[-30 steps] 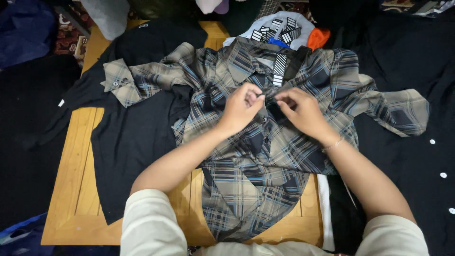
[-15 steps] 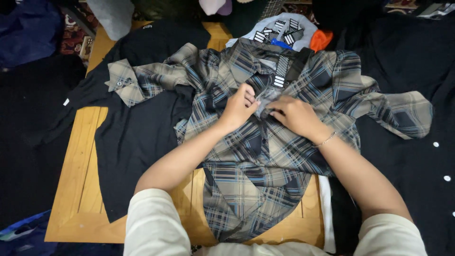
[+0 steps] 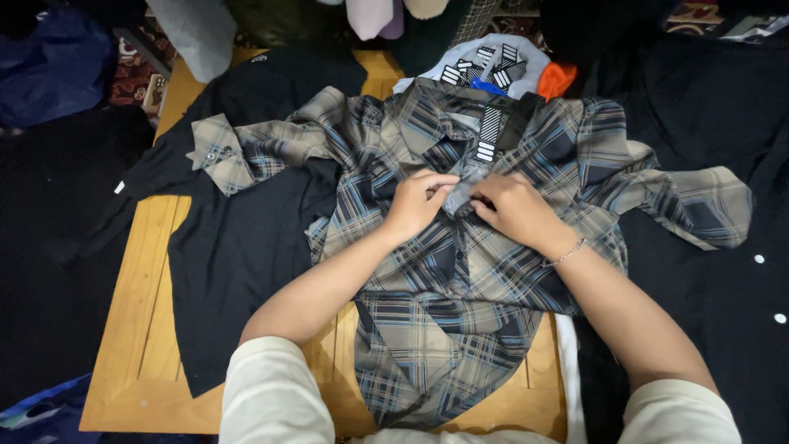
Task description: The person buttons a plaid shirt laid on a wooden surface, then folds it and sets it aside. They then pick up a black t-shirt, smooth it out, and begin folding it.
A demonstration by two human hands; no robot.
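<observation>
Head view: the plaid shirt point(image 3: 460, 271) lies spread front-up on the wooden table point(image 3: 136, 329), partly over a black garment point(image 3: 238, 247). Left hand point(image 3: 417, 201) and right hand point(image 3: 514, 210) meet at the upper chest, both pinching the shirt's front placket just below the collar.

small white tag point(image 3: 120, 187) on black cloth's left edge; nothing else.
</observation>
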